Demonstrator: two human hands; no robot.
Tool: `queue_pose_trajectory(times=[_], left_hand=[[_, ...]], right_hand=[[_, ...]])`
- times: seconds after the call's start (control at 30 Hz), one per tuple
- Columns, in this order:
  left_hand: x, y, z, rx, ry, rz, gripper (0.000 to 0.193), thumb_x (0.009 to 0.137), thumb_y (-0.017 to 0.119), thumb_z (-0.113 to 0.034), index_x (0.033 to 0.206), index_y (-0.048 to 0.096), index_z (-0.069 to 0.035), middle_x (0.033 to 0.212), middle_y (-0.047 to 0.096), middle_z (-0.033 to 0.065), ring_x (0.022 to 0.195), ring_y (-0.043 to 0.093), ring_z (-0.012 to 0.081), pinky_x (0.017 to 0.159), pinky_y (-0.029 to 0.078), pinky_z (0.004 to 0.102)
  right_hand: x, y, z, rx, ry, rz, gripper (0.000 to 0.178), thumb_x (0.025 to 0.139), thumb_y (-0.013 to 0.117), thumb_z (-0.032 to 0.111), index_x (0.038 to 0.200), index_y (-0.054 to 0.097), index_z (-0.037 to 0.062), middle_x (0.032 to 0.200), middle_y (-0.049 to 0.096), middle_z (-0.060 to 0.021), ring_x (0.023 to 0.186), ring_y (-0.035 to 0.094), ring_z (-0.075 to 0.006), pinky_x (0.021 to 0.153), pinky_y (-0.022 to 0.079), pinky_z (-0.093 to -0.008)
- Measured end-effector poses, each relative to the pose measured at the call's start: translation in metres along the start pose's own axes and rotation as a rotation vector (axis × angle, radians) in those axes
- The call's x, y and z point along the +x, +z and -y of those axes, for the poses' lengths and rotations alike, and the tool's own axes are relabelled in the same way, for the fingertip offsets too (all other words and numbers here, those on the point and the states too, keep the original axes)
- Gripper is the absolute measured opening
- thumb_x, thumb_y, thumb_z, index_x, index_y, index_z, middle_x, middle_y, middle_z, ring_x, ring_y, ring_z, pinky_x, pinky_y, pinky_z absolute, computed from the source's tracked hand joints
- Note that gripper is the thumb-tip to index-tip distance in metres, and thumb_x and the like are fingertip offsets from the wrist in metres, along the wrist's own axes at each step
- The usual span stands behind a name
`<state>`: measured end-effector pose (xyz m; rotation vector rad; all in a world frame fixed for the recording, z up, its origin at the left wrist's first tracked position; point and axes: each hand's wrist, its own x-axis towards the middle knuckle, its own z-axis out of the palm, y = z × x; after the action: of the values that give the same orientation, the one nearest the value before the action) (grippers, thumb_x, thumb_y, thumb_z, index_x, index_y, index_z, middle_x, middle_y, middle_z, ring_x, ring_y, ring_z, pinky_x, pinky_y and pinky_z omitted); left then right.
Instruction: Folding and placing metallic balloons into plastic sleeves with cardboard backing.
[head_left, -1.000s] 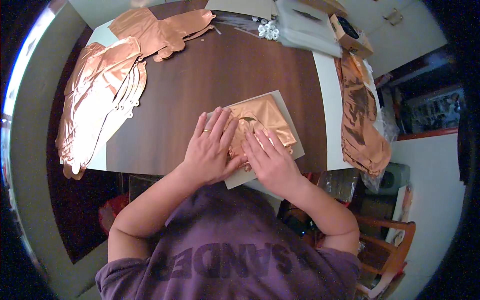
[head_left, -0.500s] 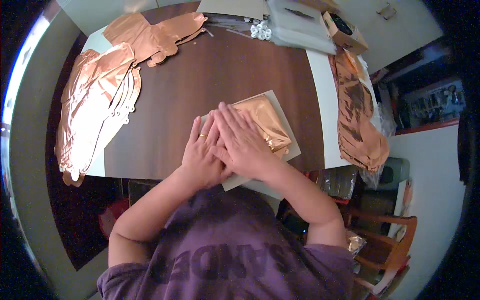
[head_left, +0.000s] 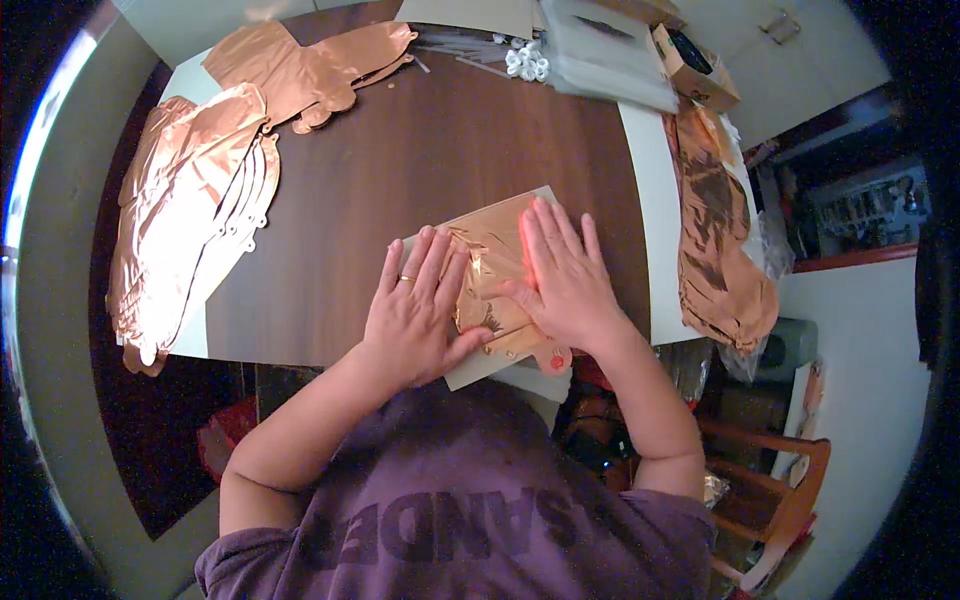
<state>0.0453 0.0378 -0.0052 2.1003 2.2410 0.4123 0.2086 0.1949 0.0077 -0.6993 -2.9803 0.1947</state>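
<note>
A folded copper-coloured foil balloon lies on a pale card sheet near the table's front edge. My left hand is flat with fingers stretched out, resting along the balloon's left side and the card; a ring is on one finger. Across the balloon's right side lies my right hand, palm down, its fingers extended and thumb reaching inward over the foil. Between the two hands the foil shows creases. A small rounded foil tab with a red mark sticks out past the card's near right edge, below my right hand.
Flat copper foil balloons are stacked at the left and back left. White small rolls, clear plastic bags and an open cardboard box stand at the back right. More copper foil hangs over the right edge, near a wooden chair.
My hands, overlapped before, are now apart. The right hand has moved right across the balloon. The foil between the hands is uncovered, and the red-marked tab shows at the near edge.
</note>
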Motion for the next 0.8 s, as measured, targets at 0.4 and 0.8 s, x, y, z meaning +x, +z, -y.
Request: queue_pose_trajectory(times=[0.4, 0.8], left_hand=[[0.0, 0.003, -0.001, 0.025, -0.009, -0.013, 0.092, 0.085, 0.046, -0.065, 0.145, 0.031, 0.003, 0.149, 0.03, 0.0249, 0.143, 0.022, 0.0377, 0.115, 0.012, 0.0538], [0.0, -0.001, -0.001, -0.022, -0.002, -0.028, 0.088, 0.084, 0.049, -0.06, 0.143, 0.034, 0.004, 0.149, 0.031, 0.0249, 0.141, 0.025, 0.0385, 0.114, 0.015, 0.0546]], right_hand=[[0.017, 0.005, 0.023, 0.034, -0.192, 0.001, 0.075, 0.091, 0.048, 0.053, 0.145, 0.033, 0.004, 0.154, 0.027, -0.0164, 0.143, 0.023, -0.0318, 0.115, 0.012, -0.0551], [0.015, -0.003, 0.001, 0.037, -0.111, -0.046, 0.07, 0.093, 0.047, 0.049, 0.144, 0.034, 0.0025, 0.152, 0.029, -0.0187, 0.141, 0.026, -0.0345, 0.114, 0.016, -0.056]])
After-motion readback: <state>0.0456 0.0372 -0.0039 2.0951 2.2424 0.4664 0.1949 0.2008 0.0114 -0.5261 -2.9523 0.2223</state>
